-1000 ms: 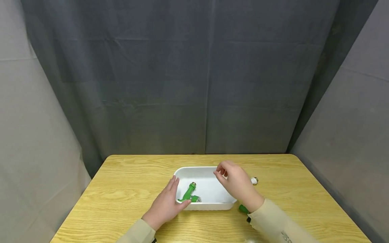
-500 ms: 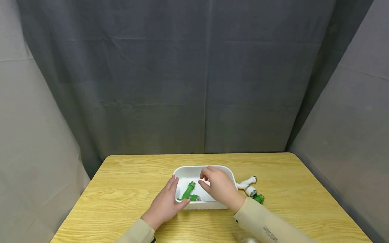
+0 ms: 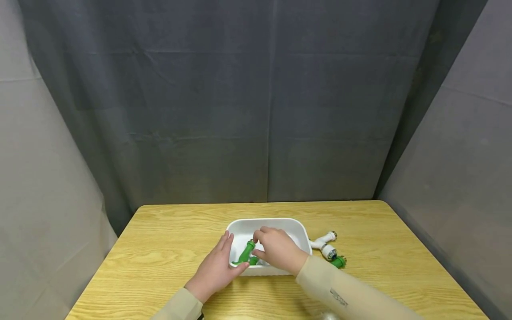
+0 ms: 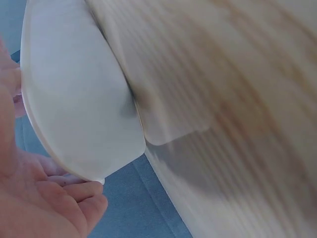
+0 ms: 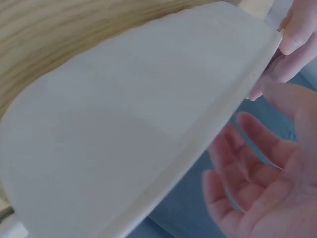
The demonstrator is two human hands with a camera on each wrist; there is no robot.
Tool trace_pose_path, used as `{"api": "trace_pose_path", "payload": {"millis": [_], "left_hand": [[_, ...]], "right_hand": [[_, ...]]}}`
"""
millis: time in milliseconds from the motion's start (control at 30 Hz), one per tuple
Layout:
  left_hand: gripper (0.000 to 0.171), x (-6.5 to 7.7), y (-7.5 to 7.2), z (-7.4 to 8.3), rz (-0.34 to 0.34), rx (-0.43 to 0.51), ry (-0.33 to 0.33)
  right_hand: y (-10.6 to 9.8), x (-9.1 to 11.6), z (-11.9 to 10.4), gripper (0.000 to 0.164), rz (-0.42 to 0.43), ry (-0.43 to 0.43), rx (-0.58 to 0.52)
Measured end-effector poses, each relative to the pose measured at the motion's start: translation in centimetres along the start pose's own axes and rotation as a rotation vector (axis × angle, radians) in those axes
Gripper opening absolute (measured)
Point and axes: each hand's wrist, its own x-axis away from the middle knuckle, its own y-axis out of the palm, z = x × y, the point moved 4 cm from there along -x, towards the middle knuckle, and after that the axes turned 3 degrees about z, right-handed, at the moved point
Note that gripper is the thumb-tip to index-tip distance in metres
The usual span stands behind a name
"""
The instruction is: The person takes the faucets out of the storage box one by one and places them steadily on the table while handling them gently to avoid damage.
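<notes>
A white tray point(image 3: 294, 226) sits on the wooden table. Inside its left part lies a green plastic tap point(image 3: 245, 253) with a brass-coloured threaded end; its lower part is partly covered by the hands. My left hand point(image 3: 214, 272) rests on the tray's left end, fingers straight along the side and thumb at the front rim. Over the tray, my right hand point(image 3: 278, 250) has loosely bent fingers and thumb apart, close to the tap's right side. In the right wrist view the right hand point(image 5: 267, 183) shows nothing held, and the tray wall point(image 5: 124, 109) hides the tap.
Right of the tray lies a white tap point(image 3: 324, 245), and a second green tap point(image 3: 339, 262) is partly covered by my right sleeve. Something transparent point(image 3: 329, 316) shows at the bottom edge of the head view. A dark curtain point(image 3: 200, 111) hangs behind the table.
My right hand has moved left and down across the tray towards the green tap. The taps right of the tray have come into view. The left hand stays on the tray.
</notes>
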Motion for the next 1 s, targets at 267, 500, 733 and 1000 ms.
{"api": "trace_pose_path", "payload": {"millis": [267, 500, 733, 1000], "left_hand": [[0.097, 0.0, -0.1, 0.1, 0.001, 0.006, -0.001], [0.098, 0.0, -0.1, 0.1, 0.018, -0.015, 0.011], [0.099, -0.1, -0.1, 0.0, 0.027, -0.013, 0.017], [0.099, 0.0, -0.1, 0.0, 0.019, 0.010, 0.005]], "right_hand": [[1.5, -0.5, 0.0, 0.032, -0.143, 0.073, -0.021], [2.4, -0.6, 0.0, 0.030, -0.175, 0.063, -0.050], [3.1, -0.8, 0.0, 0.032, -0.223, 0.075, -0.091], [3.6, -1.0, 0.1, 0.028, -0.280, 0.106, -0.119]]}}
